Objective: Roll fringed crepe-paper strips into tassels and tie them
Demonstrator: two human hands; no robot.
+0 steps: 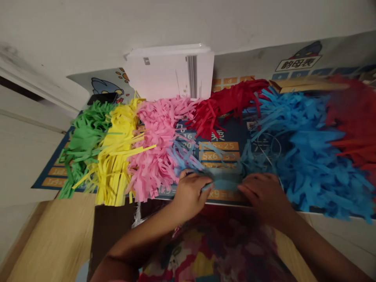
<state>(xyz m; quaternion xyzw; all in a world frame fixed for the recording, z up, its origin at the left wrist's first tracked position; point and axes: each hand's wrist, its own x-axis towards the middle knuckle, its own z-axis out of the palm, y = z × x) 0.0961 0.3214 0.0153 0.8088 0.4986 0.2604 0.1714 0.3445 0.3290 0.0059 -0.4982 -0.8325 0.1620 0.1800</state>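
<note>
Low in the middle of the frame, the left hand and the right hand meet over a blue fringed paper strip that lies flat on the multiplication mat, just above the near edge of the table. The left hand is curled, thumb and fingers pinched onto the strip's left end. The right hand lies flatter, fingers pressed down on the strip's right end; whether it actually grips the paper or only holds it flat I cannot tell, since the frame is motion-blurred there.

The strip looks like thin craft paper cut into narrow tassels: very light, limp, easy to crease and easy to tear along the cuts. The uncut band along its edge seems the safest place to take hold; the loose fringe would probably bend or pull off under any tug.

Bundles of the same fringe arc across the mat. A green bundle sits at the left, touching a yellow bundle, then a pink bundle, with a red bundle above centre. A large blue heap fills the right, just beside the right hand, with more red fringe at the far right edge. A white box-like appliance stands upper centre against the wall.
</note>
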